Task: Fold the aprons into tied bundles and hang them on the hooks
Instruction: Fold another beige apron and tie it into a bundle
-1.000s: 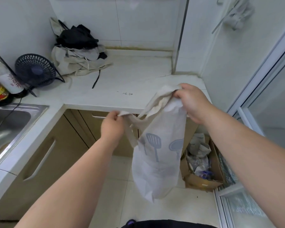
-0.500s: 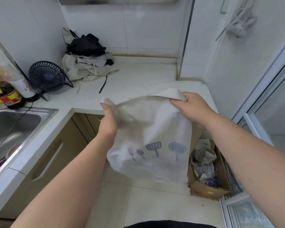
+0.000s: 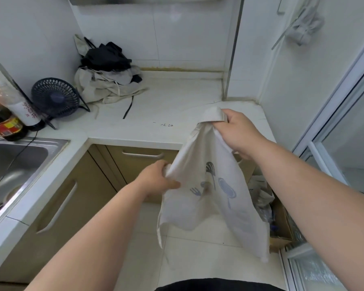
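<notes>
You've got the cream apron (image 3: 208, 185) in mid-air, just off the surface (image 3: 177, 106) edge, above the floor. R hand (image 3: 237, 133) is up high, fingers (image 3: 229, 115) curled tight on a top corner. L hand (image 3: 158, 179) is lower, pinching the side edge w/ thumb over it, prob. so the cloth hangs flat for a fold. Other aprons (image 3: 105, 87) are heaped in the back corner by the fan (image 3: 55, 97). One bundle (image 3: 305, 28) hangs on the wall, upper right. The open box (image 3: 282, 232) near the hem could snag it.
</notes>
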